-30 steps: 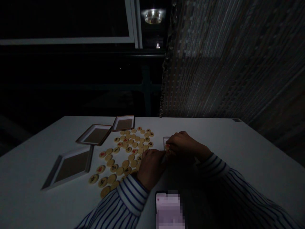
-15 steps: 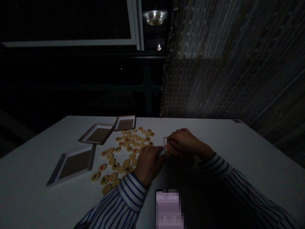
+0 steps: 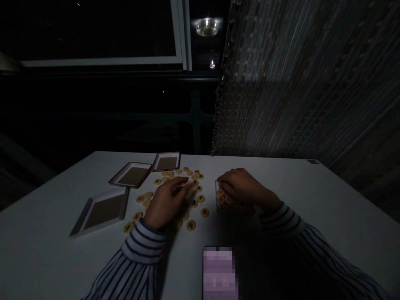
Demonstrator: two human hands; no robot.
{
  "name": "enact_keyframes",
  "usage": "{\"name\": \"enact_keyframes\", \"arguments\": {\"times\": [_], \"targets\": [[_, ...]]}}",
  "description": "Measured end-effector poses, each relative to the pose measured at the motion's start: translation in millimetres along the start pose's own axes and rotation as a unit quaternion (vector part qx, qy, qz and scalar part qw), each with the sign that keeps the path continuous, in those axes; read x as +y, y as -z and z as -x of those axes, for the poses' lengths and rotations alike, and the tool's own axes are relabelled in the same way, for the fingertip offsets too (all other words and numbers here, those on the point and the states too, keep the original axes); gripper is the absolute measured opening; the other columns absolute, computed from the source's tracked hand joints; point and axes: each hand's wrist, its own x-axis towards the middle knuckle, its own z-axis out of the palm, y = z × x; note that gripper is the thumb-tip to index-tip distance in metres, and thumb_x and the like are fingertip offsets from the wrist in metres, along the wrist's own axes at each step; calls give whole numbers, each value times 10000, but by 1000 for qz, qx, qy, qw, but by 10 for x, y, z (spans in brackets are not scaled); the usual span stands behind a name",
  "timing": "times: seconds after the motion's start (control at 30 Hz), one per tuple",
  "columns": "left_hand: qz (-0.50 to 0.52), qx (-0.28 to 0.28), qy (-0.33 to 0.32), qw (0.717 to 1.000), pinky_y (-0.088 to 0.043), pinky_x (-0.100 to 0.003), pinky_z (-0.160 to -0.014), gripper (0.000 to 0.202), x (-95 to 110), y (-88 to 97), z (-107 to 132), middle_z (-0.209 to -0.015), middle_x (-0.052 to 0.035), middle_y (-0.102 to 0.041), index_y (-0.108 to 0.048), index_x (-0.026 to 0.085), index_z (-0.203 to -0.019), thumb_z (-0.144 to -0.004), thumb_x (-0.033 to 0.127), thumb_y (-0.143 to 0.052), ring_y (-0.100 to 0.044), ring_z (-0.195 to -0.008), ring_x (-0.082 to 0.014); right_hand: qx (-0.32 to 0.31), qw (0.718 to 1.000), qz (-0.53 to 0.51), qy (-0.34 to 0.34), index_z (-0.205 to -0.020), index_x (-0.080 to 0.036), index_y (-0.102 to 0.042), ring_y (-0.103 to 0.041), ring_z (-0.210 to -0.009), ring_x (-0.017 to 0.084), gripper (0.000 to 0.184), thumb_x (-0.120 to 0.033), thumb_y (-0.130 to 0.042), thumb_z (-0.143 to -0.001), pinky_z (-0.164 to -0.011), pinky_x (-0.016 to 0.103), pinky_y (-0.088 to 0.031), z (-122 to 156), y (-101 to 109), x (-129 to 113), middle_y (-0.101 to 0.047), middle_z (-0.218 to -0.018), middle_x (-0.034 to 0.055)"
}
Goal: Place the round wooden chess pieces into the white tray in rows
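My left hand [image 3: 165, 201] hovers over a spread of round wooden Chinese chess pieces [image 3: 191, 225], some marked in black and some in red. Its thumb and index finger are apart, and nothing shows between them. My right hand [image 3: 242, 185] is at a small light-rimmed box [image 3: 216, 199] that holds several red-marked pieces [image 3: 220, 192]. The fingers of this hand are bent together over the far part of the box. What they hold, if anything, is hidden. Shadow covers the near side of the box.
Three shallow box parts, a near tray [image 3: 104, 211], a middle one [image 3: 133, 175] and a far one [image 3: 167, 161], lie on the white table [image 3: 281, 171] at the left. A phone [image 3: 219, 273] rests at the front. A bead curtain [image 3: 281, 83] hangs behind the table.
My left hand has moved left, away from the box and over the loose pieces, and its fingers have spread. My right hand has stayed at the box. The view has shifted slightly.
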Motion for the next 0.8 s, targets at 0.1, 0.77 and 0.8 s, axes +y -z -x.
{"name": "enact_keyframes", "arguments": {"times": [0.1,0.77,0.8], "targets": [[17,8,17,1000,-426,-350,-942,423,-130,196,-48,-1075,-67,-666,-634,168,-1059,-800,472,-494,-587,-1032,-215,5,1000,-4,8,-976,-192,-657,-595,-888,200,276,-246,-405,-876,-806,315,-353,-11,-13,-23,-686,-954,70],[-70,22,75,994,-483,-320,-850,434,-868,503,70,-1024,-74,-686,-629,160,-1073,-808,449,-443,-637,-928,-219,-39,998,-25,37,-1015,-165,-655,-614,-923,211,287,-196,-440,-827,-831,330,-416,-178,-7,-361,-687,-973,87],[-86,21,72,993,-482,-325,-848,432,-885,501,72,-1024,-79,-686,-628,160,-1077,-812,442,-436,-636,-927,-223,-41,998,-24,42,-1018,-164,-654,-614,-923,207,288,-192,-443,-825,-830,322,-416,-202,-6,-374,-685,-979,88]]}}
